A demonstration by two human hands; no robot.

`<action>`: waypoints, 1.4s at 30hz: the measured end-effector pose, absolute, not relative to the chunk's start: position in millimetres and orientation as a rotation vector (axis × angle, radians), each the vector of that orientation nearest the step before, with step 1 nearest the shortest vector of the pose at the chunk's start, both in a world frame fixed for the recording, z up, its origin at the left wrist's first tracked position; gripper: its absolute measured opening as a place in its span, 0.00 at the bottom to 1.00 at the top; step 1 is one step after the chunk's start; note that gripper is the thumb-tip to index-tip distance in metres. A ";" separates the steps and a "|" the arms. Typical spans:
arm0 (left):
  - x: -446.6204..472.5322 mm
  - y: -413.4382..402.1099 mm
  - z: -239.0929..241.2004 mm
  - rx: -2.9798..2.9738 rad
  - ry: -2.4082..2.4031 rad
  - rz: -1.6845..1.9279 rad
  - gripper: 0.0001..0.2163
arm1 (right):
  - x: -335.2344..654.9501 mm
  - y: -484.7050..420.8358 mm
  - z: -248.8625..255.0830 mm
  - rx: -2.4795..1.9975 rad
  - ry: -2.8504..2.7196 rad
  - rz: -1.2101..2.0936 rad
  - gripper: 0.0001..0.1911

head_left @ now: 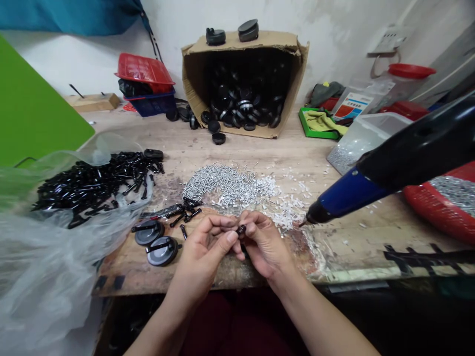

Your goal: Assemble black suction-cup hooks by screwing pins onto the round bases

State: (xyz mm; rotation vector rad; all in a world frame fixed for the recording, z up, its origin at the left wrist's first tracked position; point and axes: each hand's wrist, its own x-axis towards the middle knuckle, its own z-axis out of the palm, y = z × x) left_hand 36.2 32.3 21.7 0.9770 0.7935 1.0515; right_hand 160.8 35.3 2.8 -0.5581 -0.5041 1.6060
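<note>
A small black glossy part [241,229] is pinched between my two hands, close to the table's front edge. My left hand [211,242] grips it from the left with thumb and fingers. From the right, the fingertips of my right hand [261,240] close on the same part, covering much of it. Left of my hands lie two round grey-and-black discs [162,250], each with a black bar across its top. Several loose black bars [185,216] are scattered just behind them. Beyond my fingers spreads a pile of small silver pins [215,184], with white plastic bits [287,212] to its right.
A blue-and-black power screwdriver [349,193] reaches in from the right. An open cardboard box [302,74] of black round parts stands at the back. Black bars heap on a plastic bag [89,183] at left. A red basin [423,207] of metal pieces sits at right.
</note>
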 end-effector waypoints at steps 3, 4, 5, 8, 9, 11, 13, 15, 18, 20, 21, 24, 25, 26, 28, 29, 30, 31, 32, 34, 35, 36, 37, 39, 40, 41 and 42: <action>39.3 28.8 18.4 1.099 0.898 1.125 0.05 | 158.3 31.2 5.6 -0.578 -0.464 1.586 0.12; 40.5 27.6 17.9 1.139 0.931 1.153 0.05 | 157.4 29.8 6.2 -0.602 -0.454 1.578 0.12; 41.8 26.8 17.8 1.175 0.958 1.184 0.04 | 156.6 28.3 6.5 -0.626 -0.450 1.564 0.11; 44.6 26.9 18.0 1.225 1.016 1.267 0.05 | 155.4 23.1 5.7 -0.743 -0.545 1.394 0.07; 44.7 28.0 17.8 1.221 1.029 1.279 0.06 | 156.1 21.4 5.4 -0.808 -0.631 1.289 0.04; 43.0 31.0 16.7 1.197 1.037 1.242 0.07 | 159.8 18.9 5.6 -0.954 -0.857 1.049 0.06; 39.4 34.1 14.7 1.165 1.004 1.134 0.08 | 166.6 18.0 7.9 -1.064 -1.090 0.865 0.11; 35.1 36.2 13.1 1.131 0.955 1.036 0.07 | 175.7 18.3 12.2 -1.107 -1.274 0.774 0.12; 30.6 37.0 12.6 1.126 0.938 0.962 0.06 | 190.9 18.4 18.2 -1.106 -1.507 0.740 0.12; 29.4 36.8 11.9 1.173 0.991 0.937 0.06 | 201.1 16.9 18.1 -1.110 -1.632 0.726 0.14; 29.3 36.6 10.7 1.211 1.040 0.930 0.07 | 205.9 15.8 16.0 -1.130 -1.676 0.716 0.15; 30.3 36.8 2.7 1.384 1.211 0.891 0.09 | 217.4 13.6 2.2 -1.271 -1.789 0.701 0.18; 31.0 37.1 -0.9 1.449 1.253 0.870 0.09 | 219.8 13.9 -3.7 -1.314 -1.835 0.704 0.20; 31.9 37.5 -4.5 1.509 1.280 0.846 0.09 | 221.4 14.9 -9.7 -1.341 -1.884 0.715 0.21; 34.3 38.5 -10.5 1.616 1.299 0.794 0.08 | 222.9 18.8 -19.6 -1.328 -1.974 0.759 0.24; 35.6 38.9 -12.5 1.663 1.300 0.771 0.08 | 223.2 21.4 -23.2 -1.302 -2.002 0.784 0.24; 36.9 39.1 -13.9 1.709 1.297 0.749 0.08 | 223.5 24.0 -25.8 -1.277 -2.019 0.806 0.23; 38.0 39.2 -14.6 1.755 1.292 0.728 0.08 | 223.9 26.4 -27.6 -1.266 -2.024 0.817 0.21; 38.9 39.2 -14.9 1.799 1.283 0.704 0.08 | 224.5 28.1 -28.8 -1.267 -2.020 0.815 0.18; 40.3 38.7 -14.5 1.893 1.262 0.668 0.08 | 225.9 29.0 -30.9 -1.301 -1.999 0.785 0.13; 40.9 38.5 -14.1 1.948 1.247 0.654 0.08 | 226.4 28.2 -32.3 -1.322 -1.985 0.772 0.12; 41.5 38.4 -13.9 2.009 1.234 0.639 0.08 | 226.8 26.6 -34.1 -1.339 -1.962 0.765 0.11; 42.2 38.3 -13.8 2.074 1.223 0.621 0.08 | 226.8 24.5 -36.5 -1.353 -1.928 0.764 0.11; 44.1 38.5 -14.3 2.198 1.211 0.578 0.08 | 226.2 19.8 -42.1 -1.380 -1.836 0.766 0.12; 45.3 38.7 -14.9 2.252 1.207 0.552 0.08 | 225.7 17.7 -45.0 -1.394 -1.786 0.766 0.12; 46.7 38.9 -15.7 2.297 1.208 0.530 0.08 | 225.1 15.9 -47.7 -1.405 -1.743 0.769 0.13; 48.1 39.0 -16.6 2.337 1.208 0.512 0.08 | 224.5 14.6 -49.9 -1.413 -1.711 0.775 0.13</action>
